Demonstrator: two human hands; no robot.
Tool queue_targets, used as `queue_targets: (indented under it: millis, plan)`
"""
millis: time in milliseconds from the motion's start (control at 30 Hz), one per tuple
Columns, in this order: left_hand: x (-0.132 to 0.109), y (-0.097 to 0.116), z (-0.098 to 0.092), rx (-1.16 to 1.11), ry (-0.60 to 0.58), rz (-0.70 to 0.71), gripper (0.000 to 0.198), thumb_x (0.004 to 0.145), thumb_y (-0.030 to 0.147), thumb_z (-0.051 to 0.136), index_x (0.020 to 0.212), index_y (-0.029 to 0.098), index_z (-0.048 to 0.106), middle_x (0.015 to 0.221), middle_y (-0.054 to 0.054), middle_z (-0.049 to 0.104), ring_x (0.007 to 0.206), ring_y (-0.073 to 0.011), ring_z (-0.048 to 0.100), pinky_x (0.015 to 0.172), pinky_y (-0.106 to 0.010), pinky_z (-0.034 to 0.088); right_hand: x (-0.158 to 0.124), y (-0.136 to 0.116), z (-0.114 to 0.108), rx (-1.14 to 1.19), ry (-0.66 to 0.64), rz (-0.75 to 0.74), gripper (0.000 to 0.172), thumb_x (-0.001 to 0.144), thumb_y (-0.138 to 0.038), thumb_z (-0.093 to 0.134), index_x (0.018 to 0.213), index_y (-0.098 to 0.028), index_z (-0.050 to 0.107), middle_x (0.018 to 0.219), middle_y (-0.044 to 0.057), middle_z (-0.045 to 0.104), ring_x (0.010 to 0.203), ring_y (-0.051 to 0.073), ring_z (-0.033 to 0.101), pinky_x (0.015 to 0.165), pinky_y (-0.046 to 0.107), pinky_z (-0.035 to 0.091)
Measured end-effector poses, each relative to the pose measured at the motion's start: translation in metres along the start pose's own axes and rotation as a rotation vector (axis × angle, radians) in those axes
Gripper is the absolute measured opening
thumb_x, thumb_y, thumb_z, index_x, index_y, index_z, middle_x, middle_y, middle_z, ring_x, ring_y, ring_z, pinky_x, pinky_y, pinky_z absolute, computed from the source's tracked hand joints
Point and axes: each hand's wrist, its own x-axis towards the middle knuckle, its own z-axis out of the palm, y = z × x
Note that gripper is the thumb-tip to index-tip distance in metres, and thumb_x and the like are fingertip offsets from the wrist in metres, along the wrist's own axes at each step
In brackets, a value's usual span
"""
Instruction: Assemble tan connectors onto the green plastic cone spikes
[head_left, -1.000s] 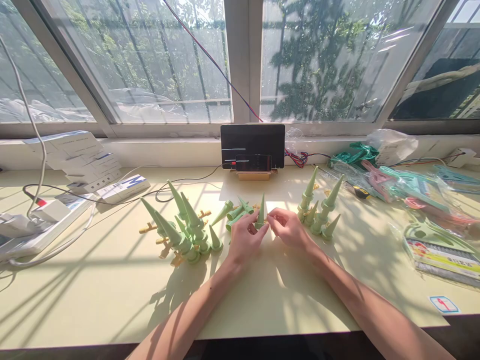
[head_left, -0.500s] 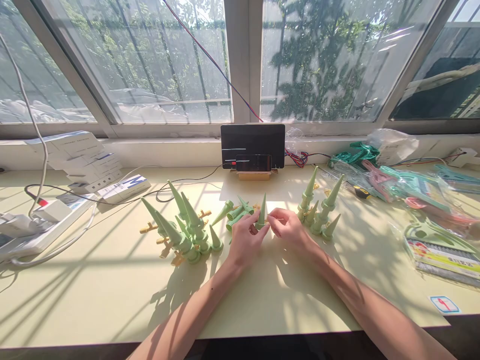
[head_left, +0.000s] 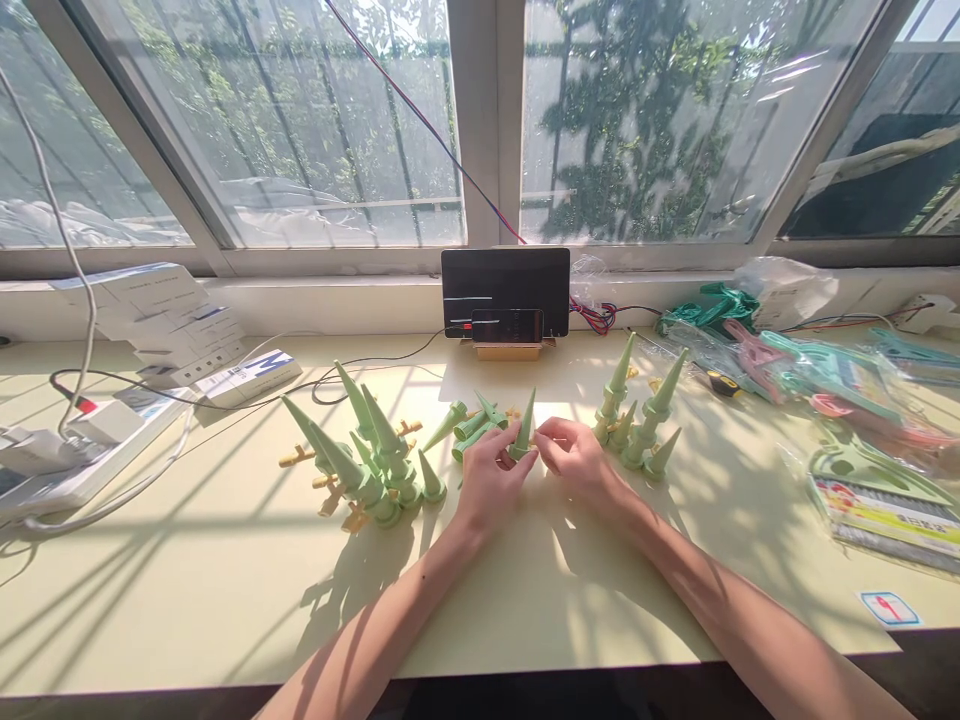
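Note:
Between the thumb and fingers of my left hand [head_left: 495, 470] is a green plastic cone [head_left: 527, 425], point up. My right hand [head_left: 576, 455] is closed in a pinch close to the cone's right side; what its fingertips hold, if anything, is too small to make out. Behind my left hand lies a pile of loose green parts [head_left: 469, 428]. Left of it stands a cluster of green cone-topped pieces [head_left: 360, 450] with tan pegs sticking out. Another such cluster [head_left: 636, 420] stands to the right of my right hand.
A dark tablet [head_left: 506, 280] and a phone [head_left: 507, 326] stand at the back. White boxes [head_left: 165, 320] and a power strip with cables [head_left: 82, 480] are on the left. Bagged plastic hangers [head_left: 832, 370] and a packaged item [head_left: 889, 510] lie on the right.
The cone in my left hand tilts slightly more to the right at its tip. Both hands stay almost in place.

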Motion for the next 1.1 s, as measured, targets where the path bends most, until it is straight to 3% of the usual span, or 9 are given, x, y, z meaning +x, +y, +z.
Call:
queue_targets:
  millis: [167, 500, 767, 1100]
  plan:
    - [-0.0005, -0.0056, 0.0021, 0.031, -0.011, 0.047, 0.042, 0.085, 0.036, 0.067, 0.127, 0.031, 0.07, 0.077, 0.0, 0.056, 0.061, -0.0137, 0.051, 0.06, -0.029, 0.047, 0.004, 0.007, 0.0002, 0.16, -0.025, 0.133, 0.034, 0.081, -0.048, 0.068, 0.07, -0.018, 0.056, 0.051, -0.006, 0.041, 0.046, 0.009, 0.034, 0.046, 0.026, 0.026]
    - [-0.0002, 0.0024, -0.0005, 0.042, -0.018, 0.0, 0.03, 0.086, 0.037, 0.065, 0.113, 0.03, 0.076, 0.066, 0.003, 0.044, 0.057, -0.0126, 0.043, 0.055, -0.026, 0.039, 0.0001, 0.0002, 0.0016, -0.09, 0.012, -0.061, 0.023, 0.087, -0.038, 0.059, 0.071, -0.021, 0.054, 0.057, -0.005, 0.04, 0.052, 0.012, 0.038, 0.049, 0.025, 0.031]
    - [0.0001, -0.0008, 0.0006, 0.034, -0.014, 0.016, 0.041, 0.085, 0.032, 0.066, 0.126, 0.032, 0.071, 0.073, 0.002, 0.051, 0.06, -0.0118, 0.046, 0.058, -0.026, 0.043, 0.001, 0.0034, 0.0028, -0.008, -0.005, -0.008, 0.024, 0.086, -0.038, 0.061, 0.07, -0.021, 0.055, 0.055, -0.006, 0.039, 0.05, 0.011, 0.035, 0.048, 0.025, 0.028]
    - [0.0017, 0.0015, 0.0002, 0.032, -0.008, -0.017, 0.039, 0.084, 0.034, 0.066, 0.122, 0.024, 0.073, 0.069, 0.003, 0.046, 0.058, -0.0108, 0.043, 0.056, -0.025, 0.04, -0.0007, -0.0022, 0.0033, -0.07, 0.028, -0.046, 0.025, 0.088, -0.037, 0.059, 0.069, -0.021, 0.053, 0.057, -0.006, 0.041, 0.052, 0.012, 0.037, 0.05, 0.026, 0.029]
